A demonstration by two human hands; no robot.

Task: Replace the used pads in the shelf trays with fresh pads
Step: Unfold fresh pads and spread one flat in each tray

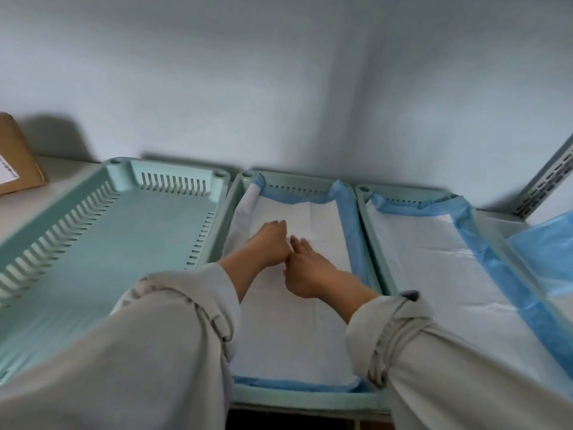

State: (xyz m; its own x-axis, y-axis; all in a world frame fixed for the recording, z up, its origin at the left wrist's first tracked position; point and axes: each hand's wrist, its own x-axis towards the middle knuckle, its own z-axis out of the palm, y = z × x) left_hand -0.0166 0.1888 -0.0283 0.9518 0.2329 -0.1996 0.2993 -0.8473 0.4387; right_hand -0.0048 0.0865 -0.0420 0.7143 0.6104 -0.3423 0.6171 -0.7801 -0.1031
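Note:
Three mint-green trays stand side by side on a shelf. The middle tray (297,398) holds a white pad (288,333) with blue edges. Both hands rest flat on that pad near its middle: my left hand (269,243) with fingers pointing toward the back, my right hand (307,270) just beside it, touching it. Neither hand holds anything. The right tray (361,193) also holds a white pad (440,268) with a blue border along its right side. The left tray (108,243) has no pad in it.
A brown cardboard box (18,162) sits at the far left on the shelf. A perforated metal shelf upright (545,184) rises at the right. Blue plastic sheet (545,252) lies beyond the right tray. A pale wall stands behind the trays.

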